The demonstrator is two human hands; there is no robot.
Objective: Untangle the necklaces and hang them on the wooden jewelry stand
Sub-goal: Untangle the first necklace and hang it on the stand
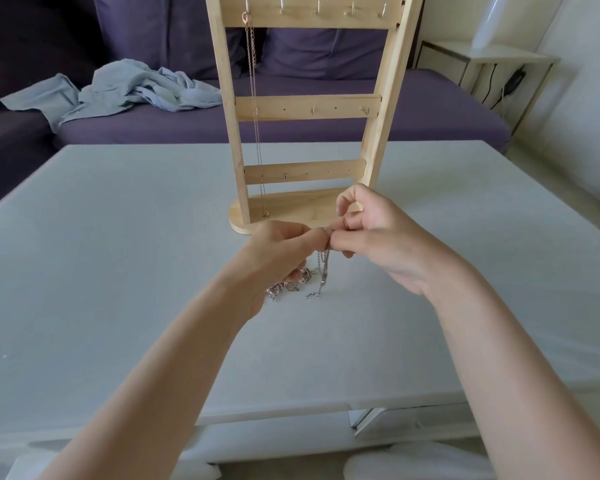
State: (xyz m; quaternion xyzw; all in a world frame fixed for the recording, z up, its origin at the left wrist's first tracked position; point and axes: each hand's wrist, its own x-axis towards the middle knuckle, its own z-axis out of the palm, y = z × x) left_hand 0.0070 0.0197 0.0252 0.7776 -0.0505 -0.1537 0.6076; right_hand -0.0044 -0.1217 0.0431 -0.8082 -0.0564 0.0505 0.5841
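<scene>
Silver chains are what we hold: a tangle of silver necklaces that both our hands lift just above a pale grey table. We take the wooden jewelry stand as our landmark; it stands upright on the table's far half, and our hands meet directly in front of its rounded base.

Our left hand has its fingers curled in, pinching the upper part of the tangle at the fingertips, while more bunched chain shows under its palm. Our right hand pinches the same spot from the other side with thumb and forefinger; its other fingers are bent and raised, close to the stand's base. From the pinch, a few thin strands drop straight down, and the loose ends and a clasp lie on the table in front of the stand.

On the stand, a rose-gold necklace already hangs from the leftmost hook of the top bar, its chain running down past the middle and lower bars to near the base. The other hooks on that bar carry nothing.

Behind the stand we see a purple sofa, with a crumpled light blue cloth on its seat to the stand's left. To the stand's right is a white side table.
</scene>
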